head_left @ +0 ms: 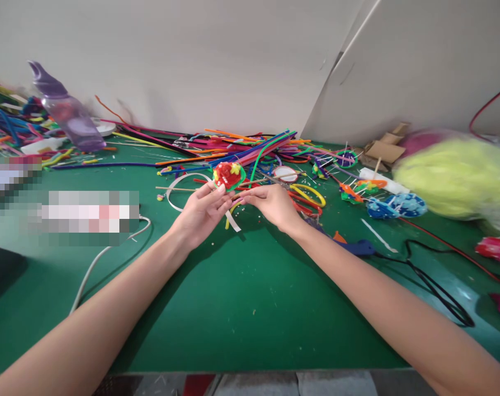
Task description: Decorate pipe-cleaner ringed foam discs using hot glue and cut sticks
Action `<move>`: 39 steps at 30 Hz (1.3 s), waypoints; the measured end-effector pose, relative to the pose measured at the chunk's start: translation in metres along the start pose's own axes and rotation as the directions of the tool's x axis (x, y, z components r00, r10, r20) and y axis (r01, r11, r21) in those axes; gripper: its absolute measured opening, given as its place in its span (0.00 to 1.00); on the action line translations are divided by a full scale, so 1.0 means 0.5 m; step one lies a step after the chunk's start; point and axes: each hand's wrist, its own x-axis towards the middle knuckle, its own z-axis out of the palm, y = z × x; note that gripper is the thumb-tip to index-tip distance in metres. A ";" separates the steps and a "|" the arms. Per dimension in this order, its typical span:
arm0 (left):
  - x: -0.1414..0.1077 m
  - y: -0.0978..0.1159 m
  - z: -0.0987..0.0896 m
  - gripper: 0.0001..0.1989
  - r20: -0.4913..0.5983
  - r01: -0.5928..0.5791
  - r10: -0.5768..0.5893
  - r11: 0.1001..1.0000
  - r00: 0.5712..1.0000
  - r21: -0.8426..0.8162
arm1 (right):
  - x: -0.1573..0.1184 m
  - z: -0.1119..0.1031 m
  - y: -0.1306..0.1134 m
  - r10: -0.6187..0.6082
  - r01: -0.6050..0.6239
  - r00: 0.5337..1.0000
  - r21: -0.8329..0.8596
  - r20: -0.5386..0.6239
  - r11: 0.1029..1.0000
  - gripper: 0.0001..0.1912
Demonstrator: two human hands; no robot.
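My left hand (204, 214) is closed on a small red pipe-cleaner piece (225, 176) with yellow bits, white specks and a green edge, held just above the table. Close beside it, my right hand (272, 206) is closed in a pinch; what lies between its fingertips is too small to make out. Around the left hand curves a white strip (170, 192), its end showing below the fingers. A thin wooden stick (179, 189) lies behind the left hand. Red pipe cleaners (305, 206) and a yellow loop (316, 192) rest beyond the right hand.
Bundled pipe cleaners (253, 151) run along the wall on the green table (250, 308). A purple bottle (70, 115) leans at left. At right are a blue glue gun (359, 247) with black cord, finished-looking colourful pieces (398, 205) and a yellow-green bag (443, 176).
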 end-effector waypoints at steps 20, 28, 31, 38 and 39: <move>0.002 -0.002 0.001 0.06 -0.042 0.008 -0.007 1.000 0.999 0.021 | 0.003 0.009 0.004 -0.043 0.040 0.999 -0.102 -0.026 0.994 0.08; -0.002 -0.002 0.001 0.06 0.001 0.019 -0.019 0.999 1.000 0.043 | -0.003 -0.031 -0.017 0.107 -0.098 0.994 0.261 -0.020 0.961 0.06; -0.003 -0.002 0.003 0.06 0.018 0.045 -0.046 0.998 0.999 0.046 | -0.023 -0.076 -0.032 0.179 -0.162 0.984 0.428 0.002 0.889 0.08; -0.001 -0.001 0.004 0.05 0.023 0.041 -0.043 0.996 0.999 0.077 | -0.043 -0.086 -0.026 -0.135 0.130 0.991 -0.262 -0.004 0.956 0.10; -0.001 -0.001 0.003 0.05 0.025 0.038 -0.040 0.996 0.999 0.083 | -0.039 -0.075 -0.023 -0.160 0.172 0.985 -0.328 0.064 0.929 0.13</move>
